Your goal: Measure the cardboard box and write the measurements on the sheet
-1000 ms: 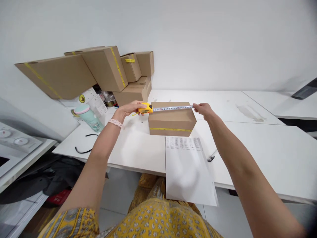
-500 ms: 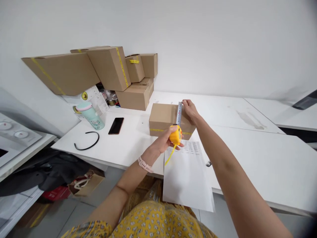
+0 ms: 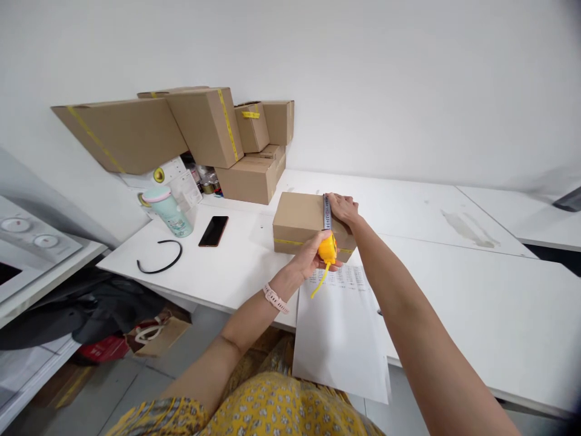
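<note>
A closed cardboard box (image 3: 297,211) with yellow tape along its side sits on the white table. My left hand (image 3: 310,257) is closed around the yellow case of a tape measure (image 3: 327,248), at the box's near edge. From the case, the metal blade (image 3: 327,212) runs across the box top to its far edge. There my right hand (image 3: 344,208) presses on the box and holds the blade's end with its fingertips. A yellow strap hangs from the case. Under the hands, a printed paper sheet (image 3: 340,339) overhangs the table's front edge.
Several taped cardboard boxes (image 3: 204,127) are stacked at the back left. Before them stand a mint tumbler (image 3: 170,212), a black phone (image 3: 213,231) and a black headband (image 3: 166,266). A white appliance (image 3: 36,242) is at far left. A small dark object is mostly hidden by my right forearm.
My right hand has settled lower onto the box top, its fingers over the far edge by the blade's end. The tape case has shifted slightly to the right.
</note>
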Available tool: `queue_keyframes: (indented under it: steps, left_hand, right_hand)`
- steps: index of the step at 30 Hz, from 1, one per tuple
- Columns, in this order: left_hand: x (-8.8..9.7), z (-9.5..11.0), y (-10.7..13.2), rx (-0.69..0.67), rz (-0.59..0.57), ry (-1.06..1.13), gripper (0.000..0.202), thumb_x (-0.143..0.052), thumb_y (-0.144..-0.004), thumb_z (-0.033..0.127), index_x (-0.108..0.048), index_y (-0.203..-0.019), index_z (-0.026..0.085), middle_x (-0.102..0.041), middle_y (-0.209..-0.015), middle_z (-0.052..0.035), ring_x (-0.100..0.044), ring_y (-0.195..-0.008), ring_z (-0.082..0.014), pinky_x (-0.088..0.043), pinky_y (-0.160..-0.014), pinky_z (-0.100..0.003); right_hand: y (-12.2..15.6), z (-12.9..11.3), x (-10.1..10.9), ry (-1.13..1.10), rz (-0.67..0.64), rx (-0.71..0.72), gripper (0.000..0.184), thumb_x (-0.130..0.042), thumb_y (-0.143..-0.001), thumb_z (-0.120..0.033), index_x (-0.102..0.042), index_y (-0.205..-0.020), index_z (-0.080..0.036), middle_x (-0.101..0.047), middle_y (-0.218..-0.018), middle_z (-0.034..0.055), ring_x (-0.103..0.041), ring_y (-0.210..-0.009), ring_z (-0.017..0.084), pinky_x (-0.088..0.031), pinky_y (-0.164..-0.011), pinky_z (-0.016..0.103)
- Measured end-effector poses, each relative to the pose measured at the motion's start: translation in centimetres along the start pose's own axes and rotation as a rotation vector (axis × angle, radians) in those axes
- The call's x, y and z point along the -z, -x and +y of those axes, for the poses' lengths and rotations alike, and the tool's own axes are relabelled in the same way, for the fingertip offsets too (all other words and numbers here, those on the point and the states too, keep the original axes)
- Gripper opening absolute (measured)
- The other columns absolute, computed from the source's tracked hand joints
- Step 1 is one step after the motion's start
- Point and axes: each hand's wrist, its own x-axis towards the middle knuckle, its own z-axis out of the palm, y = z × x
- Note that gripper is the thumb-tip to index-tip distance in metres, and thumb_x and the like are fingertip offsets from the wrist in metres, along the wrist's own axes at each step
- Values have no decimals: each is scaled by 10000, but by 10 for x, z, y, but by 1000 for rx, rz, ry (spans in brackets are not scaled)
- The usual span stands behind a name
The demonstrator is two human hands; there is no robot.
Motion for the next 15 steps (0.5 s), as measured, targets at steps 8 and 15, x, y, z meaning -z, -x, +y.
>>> queue_keyframes:
  steps: [8,15]
  left_hand:
    - [2,-14,4,-33,6,-34,479,-717,-747,637,-584,-952,225,-685,-911,-48,-716,-599,-181,-569,-543,-309]
    - [2,-12,1,-43,3,-78,518,-732,-702,648,-586,-954,220,-670,-932,-52,-712,-595,-187,-571,-519,-315]
  right_hand:
    - [-9,8,-3,63,25,11,500,-273,-1014,-533,-703,-1189,-348,-645,-1314,106,-427,-1282,378,-265,-1106,664]
    - [-11,5,-2,-1,19,-13,496,-334,-998,-571,-719,-1182,-319,-632,-1352,103,-403,-1339,380,-221,-1159,639]
